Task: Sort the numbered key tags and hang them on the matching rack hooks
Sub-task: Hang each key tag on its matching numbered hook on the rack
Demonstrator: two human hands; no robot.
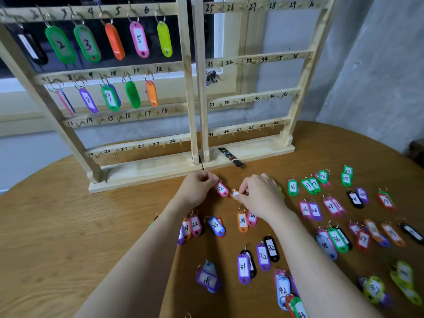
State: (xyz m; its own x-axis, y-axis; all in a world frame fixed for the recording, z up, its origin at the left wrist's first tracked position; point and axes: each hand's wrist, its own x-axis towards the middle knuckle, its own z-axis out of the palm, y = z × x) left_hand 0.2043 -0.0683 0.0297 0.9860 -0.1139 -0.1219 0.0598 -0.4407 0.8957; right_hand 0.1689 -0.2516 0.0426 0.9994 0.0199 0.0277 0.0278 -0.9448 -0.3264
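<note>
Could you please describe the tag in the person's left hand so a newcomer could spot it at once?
Start at the wooden rack's base on the round table. Just in front of its middle, the left hand pinches a pink tag marked 12. It is the only pink tag held there; the right hand's is orange.

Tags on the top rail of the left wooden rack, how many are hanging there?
6, left to right: black tag, green tag 2, green tag 3, orange tag, pink tag 5, lime tag.
</note>
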